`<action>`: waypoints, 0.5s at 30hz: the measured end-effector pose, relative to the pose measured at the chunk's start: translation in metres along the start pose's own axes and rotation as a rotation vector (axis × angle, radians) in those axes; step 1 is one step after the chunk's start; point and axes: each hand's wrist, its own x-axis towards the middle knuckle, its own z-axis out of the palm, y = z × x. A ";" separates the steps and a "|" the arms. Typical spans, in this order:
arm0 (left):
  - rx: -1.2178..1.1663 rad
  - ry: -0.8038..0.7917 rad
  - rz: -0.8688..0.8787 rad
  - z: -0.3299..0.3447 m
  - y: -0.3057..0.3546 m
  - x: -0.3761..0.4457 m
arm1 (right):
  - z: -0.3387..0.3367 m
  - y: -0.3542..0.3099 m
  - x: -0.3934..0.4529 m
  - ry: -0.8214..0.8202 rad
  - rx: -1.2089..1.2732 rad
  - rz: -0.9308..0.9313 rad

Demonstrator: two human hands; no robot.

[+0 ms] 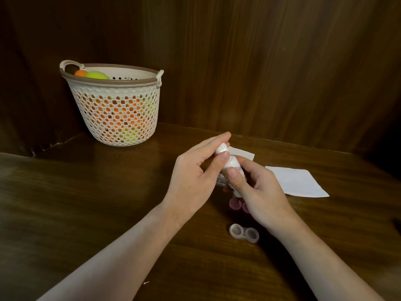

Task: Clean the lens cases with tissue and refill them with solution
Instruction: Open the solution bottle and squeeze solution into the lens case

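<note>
Over dark wood table (108, 203), our right hand (260, 192) grips the solution bottle (230, 170), left hand (195, 177) pinching its cap (221, 148); clear lens case (244, 233) seemingly awaits refilling.

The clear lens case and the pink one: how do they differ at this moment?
The clear lens case lies nearer the person, fully in view, both wells open. The pink lens case lies farther back, largely hidden under the right hand, so its state is unclear. The clear one is colourless; the other is pink. Both rest on the wooden table.
</note>
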 end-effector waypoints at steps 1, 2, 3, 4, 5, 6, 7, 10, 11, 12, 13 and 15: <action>-0.009 -0.008 0.011 0.000 0.001 0.000 | -0.001 -0.001 0.000 -0.003 -0.007 0.001; -0.011 -0.015 0.021 0.000 0.002 -0.001 | -0.002 -0.001 -0.001 -0.007 -0.008 0.005; -0.006 -0.017 0.032 0.000 0.004 -0.001 | -0.004 -0.002 -0.003 -0.007 -0.006 0.008; 0.002 -0.013 0.042 0.001 0.005 -0.002 | -0.006 -0.003 -0.004 -0.002 -0.006 0.006; 0.004 -0.003 0.045 0.002 0.006 -0.002 | -0.009 -0.004 -0.006 0.009 -0.016 -0.004; -0.002 0.005 0.042 0.004 0.009 -0.003 | -0.013 -0.004 -0.006 0.026 -0.043 -0.022; -0.014 0.003 0.036 0.006 0.012 -0.002 | -0.017 -0.003 -0.007 0.048 -0.086 -0.043; -0.036 -0.051 0.024 0.017 0.025 0.000 | -0.037 0.000 -0.011 0.137 -0.200 -0.067; -0.037 -0.080 0.021 0.022 0.031 0.001 | -0.044 0.003 -0.015 0.170 -0.225 -0.057; -0.044 -0.113 0.013 0.027 0.036 0.001 | -0.053 0.008 -0.019 0.200 -0.239 -0.036; -0.055 -0.146 -0.007 0.034 0.042 0.000 | -0.061 0.014 -0.024 0.227 -0.247 -0.004; -0.054 -0.186 -0.054 0.048 0.050 -0.007 | -0.077 0.025 -0.034 0.296 -0.279 0.071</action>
